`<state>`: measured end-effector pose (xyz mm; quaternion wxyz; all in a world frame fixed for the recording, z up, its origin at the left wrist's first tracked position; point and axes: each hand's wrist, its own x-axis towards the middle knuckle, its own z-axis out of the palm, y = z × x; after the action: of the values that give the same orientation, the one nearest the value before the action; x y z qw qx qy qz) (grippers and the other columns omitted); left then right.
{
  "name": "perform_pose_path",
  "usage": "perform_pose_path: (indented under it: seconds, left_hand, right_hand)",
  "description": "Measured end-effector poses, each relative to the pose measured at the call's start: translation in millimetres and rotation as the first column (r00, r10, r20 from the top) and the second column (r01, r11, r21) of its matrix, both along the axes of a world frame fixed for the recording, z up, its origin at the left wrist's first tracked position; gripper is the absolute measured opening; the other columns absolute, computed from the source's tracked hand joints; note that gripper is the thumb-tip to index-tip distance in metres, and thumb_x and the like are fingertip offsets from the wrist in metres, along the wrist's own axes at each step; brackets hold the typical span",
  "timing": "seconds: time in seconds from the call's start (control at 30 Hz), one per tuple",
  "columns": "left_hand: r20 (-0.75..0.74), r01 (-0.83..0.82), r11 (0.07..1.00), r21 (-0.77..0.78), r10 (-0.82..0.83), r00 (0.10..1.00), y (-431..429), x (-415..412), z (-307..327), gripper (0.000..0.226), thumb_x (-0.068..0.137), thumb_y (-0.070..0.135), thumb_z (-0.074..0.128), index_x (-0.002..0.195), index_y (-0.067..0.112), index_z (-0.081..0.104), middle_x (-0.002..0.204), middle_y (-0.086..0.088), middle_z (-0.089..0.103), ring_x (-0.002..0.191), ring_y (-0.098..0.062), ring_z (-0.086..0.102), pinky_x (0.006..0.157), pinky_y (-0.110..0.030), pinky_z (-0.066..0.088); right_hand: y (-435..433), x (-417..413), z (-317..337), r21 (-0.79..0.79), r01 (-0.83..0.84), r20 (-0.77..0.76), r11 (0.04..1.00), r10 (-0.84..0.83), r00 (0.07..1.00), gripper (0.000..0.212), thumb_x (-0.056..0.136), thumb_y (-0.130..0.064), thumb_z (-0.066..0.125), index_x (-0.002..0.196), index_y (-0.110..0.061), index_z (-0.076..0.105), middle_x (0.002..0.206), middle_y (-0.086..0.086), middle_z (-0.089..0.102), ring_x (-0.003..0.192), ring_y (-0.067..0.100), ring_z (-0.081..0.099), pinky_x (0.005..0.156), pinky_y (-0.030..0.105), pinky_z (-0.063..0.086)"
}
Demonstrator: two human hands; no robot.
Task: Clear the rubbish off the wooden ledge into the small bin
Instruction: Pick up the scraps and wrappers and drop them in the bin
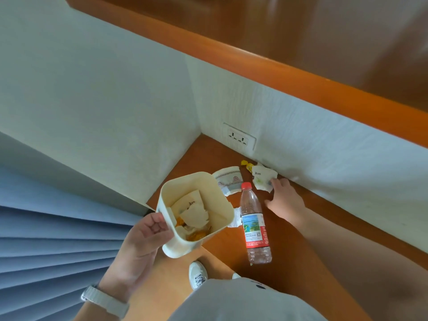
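Note:
My left hand (141, 242) grips the rim of a small cream bin (220, 218), held tilted just off the front of the wooden ledge (298, 258). Crumpled paper and orange scraps lie inside the bin. My right hand (286, 200) reaches over the ledge, fingertips touching a crumpled white wrapper (262, 178) by the wall. A clear plastic bottle (253, 224) with a red cap and red label lies on the ledge between my hands. A printed paper cup piece (228, 181) lies behind the bin. A small yellow wrapper (246, 165) sits at the wall.
A white double socket (238, 137) is set in the wall above the ledge corner. A white scrap (235, 218) pokes out beside the bin. Blue pleated curtain (46, 239) hangs at the left. My shoe (196, 274) stands on the floor below.

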<state>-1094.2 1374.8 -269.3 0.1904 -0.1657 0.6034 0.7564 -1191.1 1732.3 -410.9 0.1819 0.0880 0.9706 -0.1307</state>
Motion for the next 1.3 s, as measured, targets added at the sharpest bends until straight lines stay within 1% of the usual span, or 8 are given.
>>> perform_pose_path:
  seconds: [0.17,0.33,0.5,0.77,0.9,0.97,1.13,1.3]
  left_hand:
    - [-0.01,-0.019,0.999,-0.03,0.018,1.0,2,7,3,0.035,0.071,0.0,0.067,0.105,-0.009,0.061,0.095,-0.028,0.066,0.086,-0.036,0.065,0.077,-0.035,0.057]
    - [0.006,-0.066,0.995,-0.075,0.067,0.998,2,14,2,0.035,0.074,-0.006,0.059,0.108,-0.013,0.058,0.096,-0.033,0.063,0.088,-0.038,0.062,0.082,-0.042,0.053]
    - [0.023,-0.081,0.993,-0.086,0.083,0.996,5,17,2,0.034,0.074,-0.006,0.06,0.108,-0.011,0.059,0.104,-0.041,0.059,0.091,-0.042,0.061,0.089,-0.051,0.047]
    - [-0.004,-0.032,0.997,-0.072,0.032,0.999,7,15,1,0.033,0.076,-0.005,0.065,0.108,-0.009,0.061,0.105,-0.038,0.062,0.095,-0.044,0.062,0.093,-0.053,0.046]
    - [-0.034,-0.014,0.999,-0.03,0.013,0.999,8,11,6,0.043,0.07,0.009,0.076,0.106,-0.009,0.061,0.095,-0.027,0.066,0.087,-0.038,0.063,0.075,-0.034,0.056]
    - [-0.048,0.006,1.0,-0.015,-0.006,0.999,9,9,8,0.052,0.066,0.016,0.084,0.105,-0.009,0.061,0.093,-0.025,0.065,0.084,-0.034,0.063,0.073,-0.031,0.055]
    - [-0.084,0.035,0.999,0.03,-0.032,0.996,10,11,11,0.028,0.075,-0.006,0.068,0.101,-0.01,0.06,0.086,-0.02,0.066,0.076,-0.025,0.066,0.067,-0.027,0.054]
    - [-0.102,0.043,0.997,0.07,-0.036,0.994,5,11,15,0.05,0.064,0.011,0.079,0.103,-0.012,0.057,0.091,-0.023,0.064,0.083,-0.03,0.064,0.073,-0.029,0.054]
  right_hand:
    - [-5,-3,-16,0.109,-0.109,-0.143,0.988,0.124,0.982,0.077,0.081,-0.05,0.07,0.14,-0.02,0.032,0.132,0.011,0.044,0.112,0.028,0.055,0.078,0.037,0.057]
    - [-13,-18,-14,0.144,-0.182,-0.179,0.973,0.206,0.962,0.067,0.085,-0.045,0.068,0.137,-0.021,0.034,0.134,0.006,0.046,0.121,0.027,0.052,0.088,0.037,0.053]
    - [-4,-31,-13,0.127,-0.146,-0.183,0.981,0.168,0.969,0.043,0.09,-0.029,0.063,0.127,-0.016,0.047,0.125,0.004,0.055,0.111,0.025,0.055,0.083,0.034,0.052]
    - [8,-34,17,-0.026,-0.002,-0.236,1.0,-0.004,0.972,0.031,0.093,-0.027,0.051,0.119,-0.011,0.056,0.109,0.007,0.059,0.097,0.027,0.057,0.074,0.037,0.047]
    - [-3,-26,64,-0.173,0.006,-0.289,0.985,-0.057,0.956,0.029,0.093,-0.026,0.053,0.117,-0.01,0.055,0.101,0.005,0.059,0.083,0.022,0.055,0.064,0.032,0.042]
    - [-13,-18,97,-0.285,-0.047,-0.341,0.958,-0.055,0.938,0.021,0.092,-0.024,0.055,0.108,-0.011,0.057,0.089,0.0,0.057,0.069,0.015,0.052,0.055,0.029,0.036]
    - [-52,7,202,-0.564,-0.212,-0.368,0.798,-0.013,0.93,0.01,0.086,-0.016,0.062,0.094,-0.02,0.058,0.074,-0.007,0.063,0.059,0.007,0.06,0.043,0.019,0.041]
    - [-105,26,236,-0.578,-0.325,-0.246,0.749,0.22,0.944,0.013,0.081,-0.022,0.059,0.091,-0.015,0.056,0.075,0.004,0.063,0.056,0.024,0.056,0.047,0.043,0.044]
